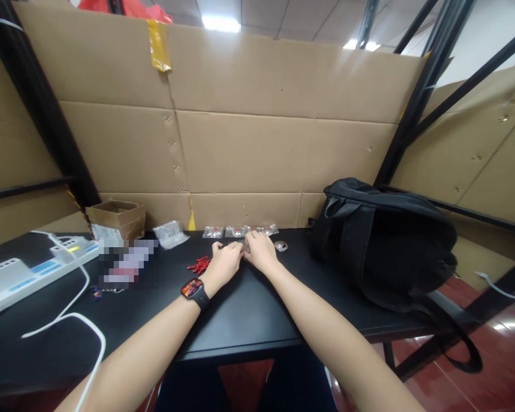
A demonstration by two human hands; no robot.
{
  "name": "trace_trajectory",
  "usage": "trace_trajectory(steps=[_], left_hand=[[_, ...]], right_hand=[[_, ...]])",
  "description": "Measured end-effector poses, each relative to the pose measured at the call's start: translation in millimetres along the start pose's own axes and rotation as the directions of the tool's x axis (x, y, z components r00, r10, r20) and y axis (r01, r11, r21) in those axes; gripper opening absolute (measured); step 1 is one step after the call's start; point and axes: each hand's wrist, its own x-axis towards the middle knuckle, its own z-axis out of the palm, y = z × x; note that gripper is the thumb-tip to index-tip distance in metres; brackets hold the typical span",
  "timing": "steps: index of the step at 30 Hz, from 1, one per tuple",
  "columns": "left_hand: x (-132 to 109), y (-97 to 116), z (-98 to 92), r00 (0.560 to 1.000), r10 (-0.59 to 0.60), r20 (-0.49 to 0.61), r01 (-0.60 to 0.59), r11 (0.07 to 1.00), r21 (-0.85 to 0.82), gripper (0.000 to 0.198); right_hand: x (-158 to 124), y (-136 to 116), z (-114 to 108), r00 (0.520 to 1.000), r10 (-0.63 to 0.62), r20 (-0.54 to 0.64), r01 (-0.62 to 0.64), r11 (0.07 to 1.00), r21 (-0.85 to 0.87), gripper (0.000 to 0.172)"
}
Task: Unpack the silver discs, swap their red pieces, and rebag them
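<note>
My left hand [226, 262], with a black watch [194, 290] on its wrist, and my right hand [260, 250] meet over the middle of the black table [244, 315]. The fingers of both are closed around something small and clear, mostly hidden between them. Red twisted pieces [199, 265] lie just left of my left hand. Behind the hands, small clear packets [213, 232] with red bits stand in a row along the cardboard. A round metallic item [280, 246] rests to the right of my right hand.
A black backpack [386, 246] fills the table's right side. At the left are an open cardboard box [119, 218], a clear plastic bag [170, 234], white power strips [38, 274] and a loose white cable [86, 274]. A cardboard wall [249, 137] stands behind.
</note>
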Motion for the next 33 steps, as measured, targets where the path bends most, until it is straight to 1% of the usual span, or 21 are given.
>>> trace_trajectory(steps=[2,4,9,11,15,18,20,22,24,25,26,29,32,33], left_hand=[[0.5,-0.1,-1.0,1.000,-0.004,0.002,0.004,1.000,-0.012,0.019],[0.6,-0.2,-2.5,1.000,-0.007,0.006,0.007,1.000,-0.024,0.019],[-0.8,-1.6,-8.1,1.000,-0.026,0.014,0.027,0.996,-0.084,0.018],[-1.7,-2.6,-10.5,0.999,-0.020,0.033,0.024,0.992,-0.127,0.017],[-2.5,-5.8,-14.3,0.997,0.029,0.074,-0.014,0.982,-0.187,0.020],[-2.3,-11.2,-17.7,0.996,0.044,0.083,-0.027,0.980,-0.199,0.023],[-2.5,-15.9,-21.0,0.995,0.036,0.094,-0.016,0.979,-0.205,0.028],[-3.7,-20.0,-24.8,0.993,0.034,0.115,-0.009,0.977,-0.212,0.031],[-6.0,-21.8,-28.1,0.990,0.049,0.129,-0.021,0.978,-0.208,0.027],[-7.4,-21.7,-29.1,0.990,0.059,0.128,-0.033,0.979,-0.199,0.023],[-8.7,-20.9,-29.6,0.990,0.068,0.123,-0.045,0.982,-0.185,0.022],[-11.2,-15.7,-27.7,0.993,0.061,0.099,-0.049,0.991,-0.122,0.025],[-11.1,-11.6,-23.2,0.995,0.039,0.092,-0.031,0.995,-0.091,0.020],[-10.7,-11.2,-22.0,0.995,0.037,0.094,-0.029,0.995,-0.092,0.018]], right_hand=[[2.8,-3.2,0.9,0.999,-0.032,0.011,0.032,0.999,-0.025,0.017],[3.6,-4.0,0.8,0.999,-0.025,0.030,0.026,0.999,-0.021,0.016],[-4.5,5.6,-3.6,0.993,0.033,0.116,-0.044,0.995,0.090,0.020],[-7.5,10.0,-4.4,0.991,0.072,0.117,-0.085,0.990,0.114,0.020],[-5.9,11.7,0.4,0.981,0.157,0.115,-0.173,0.973,0.152,0.022],[-2.2,12.7,4.4,0.976,0.171,0.134,-0.199,0.950,0.240,0.025],[-1.4,18.2,3.7,0.979,0.125,0.160,-0.175,0.916,0.360,0.029],[-2.0,28.4,0.1,0.986,0.012,0.167,-0.099,0.846,0.524,0.027],[-3.3,41.3,-4.3,0.987,-0.089,0.130,-0.021,0.746,0.666,0.017],[-3.9,47.6,-5.9,0.989,-0.106,0.105,0.001,0.709,0.705,0.015],[-4.6,53.3,-6.7,0.992,-0.099,0.084,0.009,0.693,0.720,0.017],[-5.9,62.9,-3.8,0.994,-0.085,0.072,0.012,0.725,0.688,0.021],[-5.9,61.4,3.5,0.984,-0.155,0.091,0.058,0.754,0.654,0.032],[-5.5,59.6,5.5,0.981,-0.172,0.088,0.075,0.758,0.648,0.031]])
